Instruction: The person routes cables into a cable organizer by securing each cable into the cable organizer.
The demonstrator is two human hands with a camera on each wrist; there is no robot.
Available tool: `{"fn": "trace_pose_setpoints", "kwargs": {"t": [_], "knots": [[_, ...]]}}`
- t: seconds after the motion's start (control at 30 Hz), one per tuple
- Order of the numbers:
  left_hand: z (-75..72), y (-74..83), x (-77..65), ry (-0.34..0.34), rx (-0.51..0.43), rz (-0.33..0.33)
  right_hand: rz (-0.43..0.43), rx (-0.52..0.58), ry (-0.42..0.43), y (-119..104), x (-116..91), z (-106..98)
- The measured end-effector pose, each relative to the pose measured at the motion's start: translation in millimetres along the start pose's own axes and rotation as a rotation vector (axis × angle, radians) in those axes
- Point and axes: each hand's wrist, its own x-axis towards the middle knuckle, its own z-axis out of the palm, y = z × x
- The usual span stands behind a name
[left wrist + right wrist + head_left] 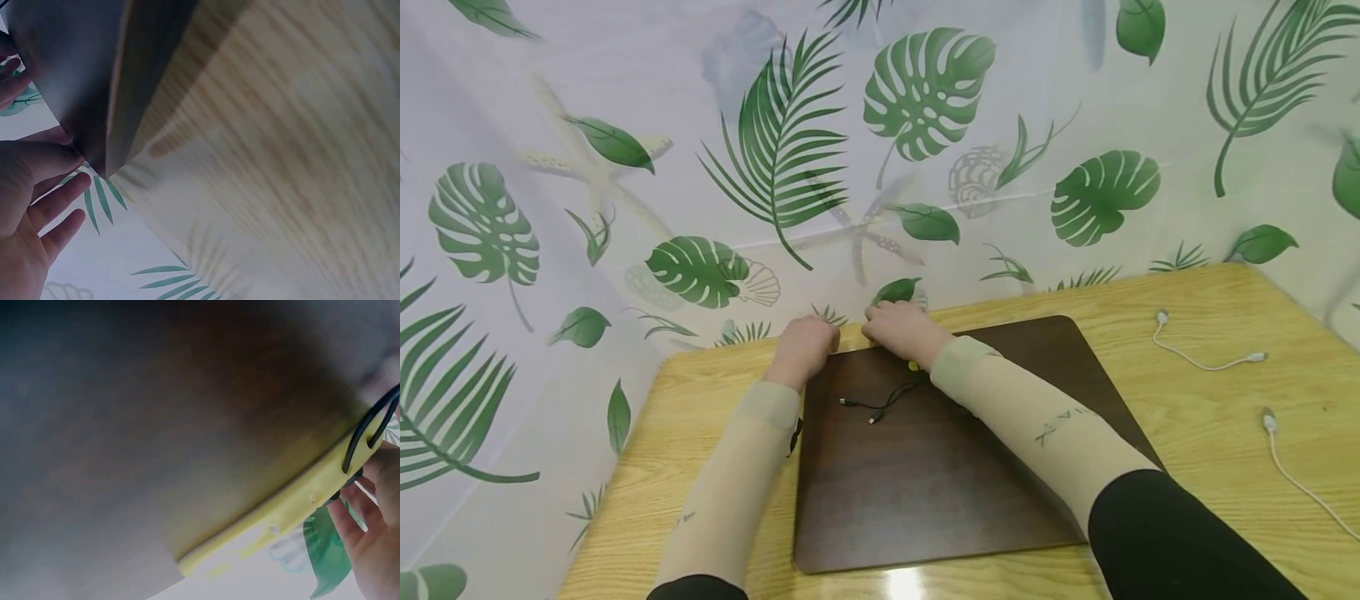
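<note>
My left hand (808,342) is at the far left corner of a dark brown board (940,475); in the left wrist view its thumb and forefinger grip the board's edge and the other fingers spread loosely. My right hand (904,327) reaches over the far edge, fingers bent. In the right wrist view those fingers hold the outer side of a yellow strip (294,506) with small holes along it. A black cable (355,440) loops through the holes at one end. Its two plug ends (874,419) lie on the board. My right wrist hides most of the strip from above.
The board lies on a light wood table (700,433). Two white cables lie on the right: one farther back (1195,360), one nearer (1296,479). A leaf-patterned white cloth (865,192) hangs right behind the table's far edge and along its sides.
</note>
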Motion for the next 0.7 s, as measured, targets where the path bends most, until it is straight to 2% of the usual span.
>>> {"fn": "trace_pose_setpoints", "kwargs": {"t": [0.33, 0.53, 0.7], "knots": [[-0.1, -1.5, 0.4, 0.021, 0.035, 0.001, -0.004, -0.092, -0.036, -2.7, 6.0, 0.5], [-1.6, -2.7, -0.6, 0.008, 0.045, -0.002, 0.018, -0.085, -0.072, -4.5, 7.1, -1.4], [-0.9, -2.9, -1.6, -0.006, 0.047, -0.011, 0.019, -0.079, -0.065, -3.7, 6.1, 0.2]]}}
